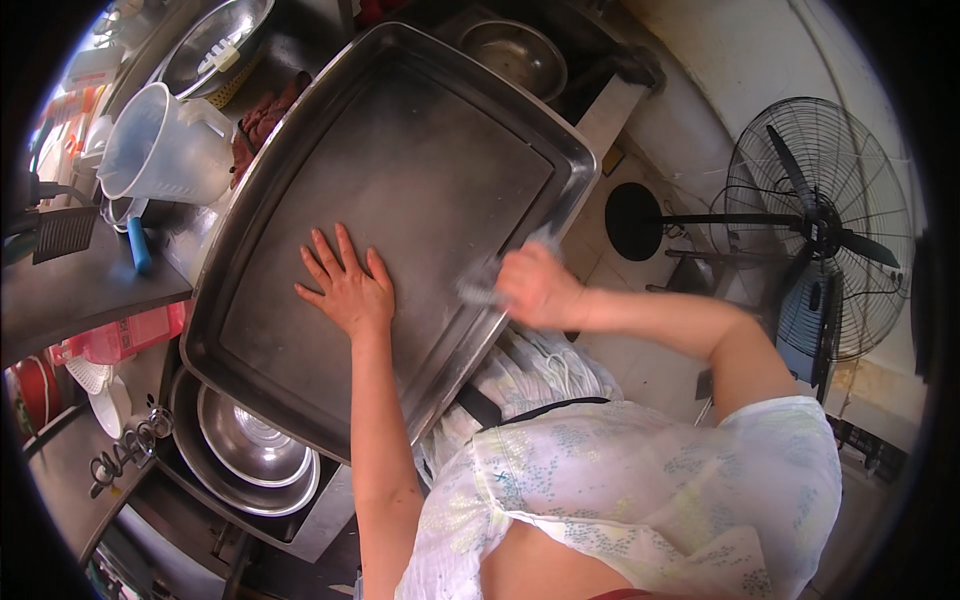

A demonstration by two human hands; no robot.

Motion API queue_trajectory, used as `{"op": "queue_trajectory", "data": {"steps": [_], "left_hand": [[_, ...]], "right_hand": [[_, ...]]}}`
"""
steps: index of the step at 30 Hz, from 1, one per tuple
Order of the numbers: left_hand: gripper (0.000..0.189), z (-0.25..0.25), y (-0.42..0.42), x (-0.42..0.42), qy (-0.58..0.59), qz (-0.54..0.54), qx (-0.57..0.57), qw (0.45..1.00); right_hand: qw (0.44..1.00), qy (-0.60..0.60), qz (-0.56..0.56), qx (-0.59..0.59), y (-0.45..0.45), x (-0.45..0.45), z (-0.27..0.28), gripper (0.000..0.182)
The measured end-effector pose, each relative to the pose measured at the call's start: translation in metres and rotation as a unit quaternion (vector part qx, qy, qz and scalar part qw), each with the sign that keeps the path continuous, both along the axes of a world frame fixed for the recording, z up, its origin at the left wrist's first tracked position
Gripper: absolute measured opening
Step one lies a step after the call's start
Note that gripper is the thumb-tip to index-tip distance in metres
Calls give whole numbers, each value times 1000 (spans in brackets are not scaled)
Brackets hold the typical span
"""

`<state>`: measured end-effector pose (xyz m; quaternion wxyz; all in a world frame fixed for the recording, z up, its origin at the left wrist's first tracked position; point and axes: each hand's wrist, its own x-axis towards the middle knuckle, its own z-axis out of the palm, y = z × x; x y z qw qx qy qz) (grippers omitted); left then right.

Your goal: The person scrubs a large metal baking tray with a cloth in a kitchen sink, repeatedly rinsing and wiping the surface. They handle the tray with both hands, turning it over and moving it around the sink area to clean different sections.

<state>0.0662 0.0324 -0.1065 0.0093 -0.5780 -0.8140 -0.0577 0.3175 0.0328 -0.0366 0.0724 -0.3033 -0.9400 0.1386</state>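
Note:
A large rectangular metal pan [420, 172] with raised, sloping sides lies before me, tilted across the view. My left hand [349, 289] rests flat on its bottom with the fingers spread, holding nothing. At the pan's near right rim, my right hand [536, 289] is closed around a crumpled greyish-white cloth [480, 283]. Both this hand and the cloth are blurred, and the cloth's exact material is hard to make out. The cloth lies against the rim and the inner side wall there.
Steel bowls [259, 442] sit below the pan's left end; another metal bowl [517, 56] is beyond its far edge. A translucent plastic measuring jug [161, 150] and a dark red cloth [266, 124] are at left. A black floor fan [817, 225] stands on the right.

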Motion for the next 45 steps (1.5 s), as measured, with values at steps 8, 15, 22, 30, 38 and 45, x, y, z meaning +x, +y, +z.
{"op": "queue_trajectory", "data": {"steps": [8, 15, 22, 30, 38, 45], "left_hand": [[52, -2, -1, 0, 2, -2, 5, 1000], [52, 0, 0, 1, -12, -8, 13, 1000], [51, 0, 0, 1, -1, -9, 13, 1000], [52, -2, 0, 0, 10, -13, 14, 1000], [52, -4, -1, 0, 16, -16, 10, 1000], [54, -4, 1, -3, 20, -8, 3, 1000]], "right_hand": [[989, -51, -52, 128, 69, 69, 3, 15], [948, 84, -306, 19, 124, 115, 23, 31], [923, 61, -276, -262, 127, 140, 19, 48], [900, -5, -266, -346, 157, 153, 29, 36], [898, 64, -401, -169, 182, 148, 24, 41], [971, 112, -171, 122, 170, -11, -12, 51]]}}
